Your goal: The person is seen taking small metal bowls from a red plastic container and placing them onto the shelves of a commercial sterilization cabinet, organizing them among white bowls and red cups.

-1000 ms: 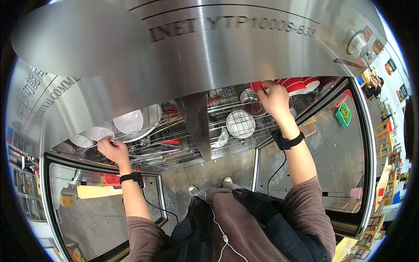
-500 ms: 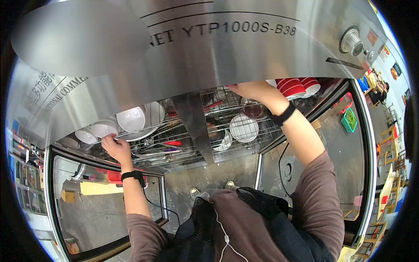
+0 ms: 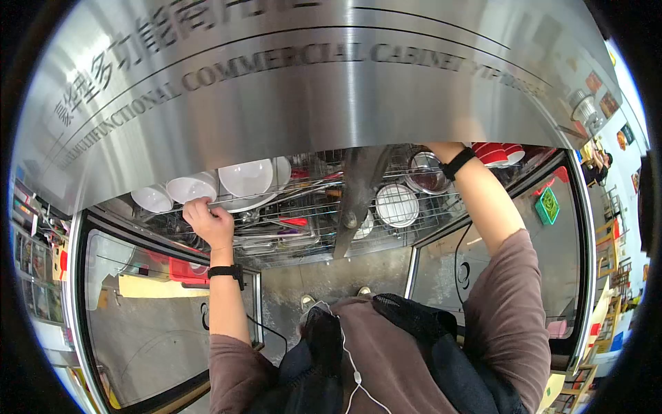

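Observation:
My left hand (image 3: 209, 223) is curled over the front edge of a wire rack (image 3: 276, 194), just below a white bowl (image 3: 193, 188). Beside that bowl on the rack are a smaller-looking white bowl (image 3: 152, 199) and a larger white bowl (image 3: 245, 178), the latter on a white plate (image 3: 281, 172). My right hand (image 3: 443, 150) reaches inside the cabinet (image 3: 331, 103); its fingers are hidden behind the steel front panel, so what it touches does not show. Near its wrist are red bowls (image 3: 489, 154) and a dark, round glass-like vessel (image 3: 428, 172).
Lower down are stacked white plates (image 3: 396, 205) and a tray of utensils (image 3: 293, 234) with a red handle. Two glass doors stand open, left (image 3: 148, 345) and right (image 3: 510, 276). A green basket (image 3: 548, 205) shows beyond the right door. A person (image 3: 598, 165) is at the far right.
My right hand has gone deeper behind the steel panel, hiding its fingers. My left hand stays at the rack's edge by the bowls. The camera view has shifted.

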`<state>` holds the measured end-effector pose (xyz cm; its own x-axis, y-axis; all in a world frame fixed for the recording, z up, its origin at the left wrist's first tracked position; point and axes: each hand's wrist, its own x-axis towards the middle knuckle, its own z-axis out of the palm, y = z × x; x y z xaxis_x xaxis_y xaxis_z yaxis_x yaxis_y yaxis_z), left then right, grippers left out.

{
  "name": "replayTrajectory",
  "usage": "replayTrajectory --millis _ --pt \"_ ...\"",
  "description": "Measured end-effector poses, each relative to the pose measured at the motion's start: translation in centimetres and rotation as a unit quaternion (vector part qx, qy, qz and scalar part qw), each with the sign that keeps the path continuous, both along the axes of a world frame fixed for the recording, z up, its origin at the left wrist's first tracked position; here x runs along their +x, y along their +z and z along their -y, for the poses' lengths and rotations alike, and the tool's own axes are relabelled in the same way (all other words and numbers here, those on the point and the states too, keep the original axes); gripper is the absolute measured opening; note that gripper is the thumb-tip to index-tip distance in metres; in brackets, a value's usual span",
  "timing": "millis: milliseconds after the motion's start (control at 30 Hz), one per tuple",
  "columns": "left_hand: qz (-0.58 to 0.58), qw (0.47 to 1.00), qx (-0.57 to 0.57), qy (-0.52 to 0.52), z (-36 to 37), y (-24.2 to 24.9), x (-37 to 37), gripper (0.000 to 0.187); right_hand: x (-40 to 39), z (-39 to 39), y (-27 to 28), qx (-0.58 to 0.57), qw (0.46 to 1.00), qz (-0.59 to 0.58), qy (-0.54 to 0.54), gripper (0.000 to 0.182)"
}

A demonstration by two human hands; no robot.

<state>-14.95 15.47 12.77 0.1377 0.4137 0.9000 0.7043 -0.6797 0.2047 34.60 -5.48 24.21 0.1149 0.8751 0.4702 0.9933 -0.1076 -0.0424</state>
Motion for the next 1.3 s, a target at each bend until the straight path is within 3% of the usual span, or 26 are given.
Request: replayTrajectory --millis 733,800,867,933,967,1000,1033,1100,1200,1300 --pt "-0.007 0.998 0.007 -0.062 -1.4 -0.8 -1.2 0.029 -6.6 -0.7 1.2 0.049 0.992 0.098 -0.055 0.03" --pt "-0.011 0.998 0.01 -0.055 -1.7 -1.1 -1.3 0.029 -6.5 0.7 1.9 0.067 0.992 0.088 -0.065 0.03" --pt "-0.013 0.999 0.021 -0.045 -1.6 -1.1 -1.2 0.029 -6.4 3.3 2.3 0.133 0.986 0.005 -0.098 0.029" --pt "-0.01 1.0 0.012 -0.026 -1.3 -1.1 -0.8 0.029 -5.8 7.3 1.8 0.313 0.912 -0.236 -0.122 0.02" --pt "-0.011 0.999 0.021 -0.023 -1.4 -1.2 -0.8 0.029 -4.0 9.8 -0.3 0.335 0.858 -0.257 -0.293 0.021" --pt "-0.014 1.0 0.004 -0.019 -1.5 -1.5 -1.0 0.029 -3.2 11.9 -0.9 0.409 0.809 -0.27 -0.324 0.017" --pt "-0.005 1.0 0.014 -0.008 -1.1 -1.1 -0.5 0.029 -1.1 13.9 -3.1 0.505 0.754 -0.307 -0.287 0.03" --pt "0.001 1.0 0.003 0.002 -1.0 -1.1 -0.3 0.027 2.6 16.2 -6.1 0.597 0.651 -0.356 -0.304 0.035" --pt "0.007 0.999 0.008 0.034 -0.2 -0.7 0.6 0.025 2.2 17.9 -3.5 0.555 0.531 -0.588 -0.252 0.04" --pt "0.004 0.998 0.0 0.059 -0.7 -1.0 0.5 0.025 3.8 17.7 -3.7 0.52 0.508 -0.662 -0.182 0.026"
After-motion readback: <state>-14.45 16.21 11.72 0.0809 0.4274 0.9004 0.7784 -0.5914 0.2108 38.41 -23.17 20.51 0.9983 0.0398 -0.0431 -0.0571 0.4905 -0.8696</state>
